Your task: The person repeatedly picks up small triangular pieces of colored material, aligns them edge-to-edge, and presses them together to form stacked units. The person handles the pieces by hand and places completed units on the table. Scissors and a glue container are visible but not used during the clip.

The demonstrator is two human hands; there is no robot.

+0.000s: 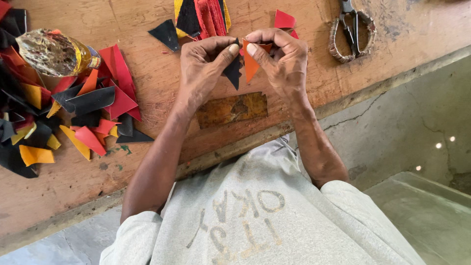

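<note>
I pinch a black scrap [232,71] in my left hand [203,71] and an orange scrap [250,66] in my right hand [280,61], edges meeting just beyond the brown patch [231,109], apparently early, since the pile [64,118] left of it lies unjoined.

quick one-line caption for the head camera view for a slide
Two bare hands, left hand and right hand, pinch a black scrap and an orange scrap together above a wooden table.
</note>
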